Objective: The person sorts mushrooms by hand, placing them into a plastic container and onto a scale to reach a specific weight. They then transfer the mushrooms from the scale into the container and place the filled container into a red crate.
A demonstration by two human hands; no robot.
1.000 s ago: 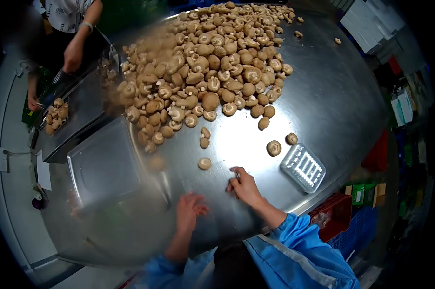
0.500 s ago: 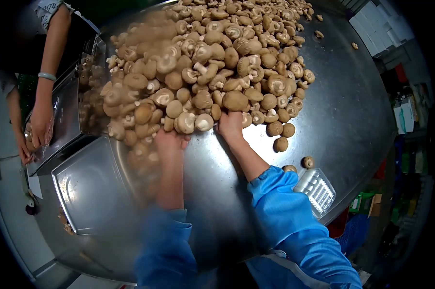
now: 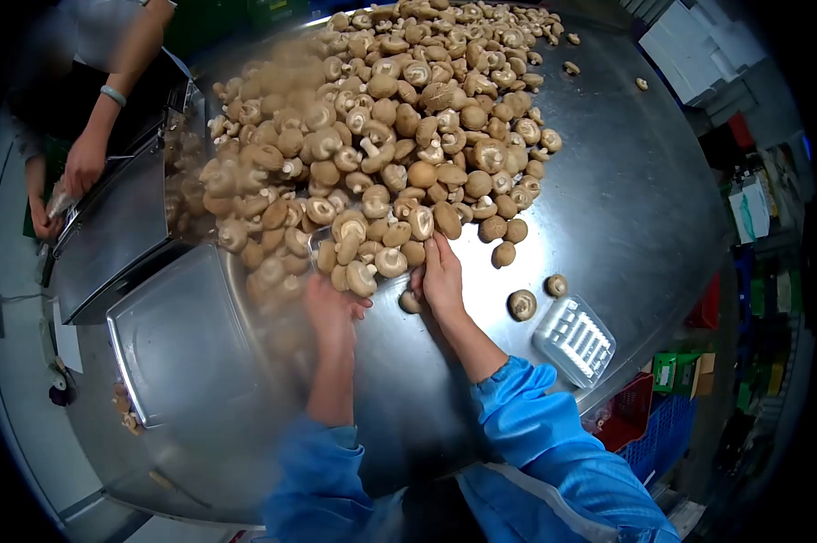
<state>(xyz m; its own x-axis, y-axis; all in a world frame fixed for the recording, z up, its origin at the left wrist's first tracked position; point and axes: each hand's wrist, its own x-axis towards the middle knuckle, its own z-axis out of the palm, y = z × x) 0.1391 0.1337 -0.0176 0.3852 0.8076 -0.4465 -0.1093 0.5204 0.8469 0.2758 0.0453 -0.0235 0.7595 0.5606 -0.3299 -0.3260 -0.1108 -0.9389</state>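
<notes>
Brown shiitake mushrooms (image 3: pixel 426 118) lie in a large heap in front of me. At the near edge of the heap, a clear plastic tray (image 3: pixel 315 242) piled with mushrooms sits between my hands; only a bit of its rim shows. My left hand (image 3: pixel 331 306) is closed at its near left side, fingers partly hidden under the mushrooms and a little blurred. On the right, my right hand (image 3: pixel 442 279) grips the side, fingers pointing away along the mushrooms. A single mushroom (image 3: pixel 410 301) lies just below that hand.
An empty clear tray (image 3: pixel 575 341) and two loose mushrooms (image 3: pixel 521 305) lie right on the steel table (image 3: pixel 625 199). A transparent lid-like panel (image 3: pixel 182 335) is at left. Beyond it, a co-worker's hand (image 3: pixel 84 163) works by a metal box (image 3: pixel 123 231). Crates (image 3: pixel 627 412) stand below right.
Both hands have come slightly nearer me from the heap's edge, with the mushroom-filled tray now between them. The view has shifted slightly. The co-worker's hands have moved up.
</notes>
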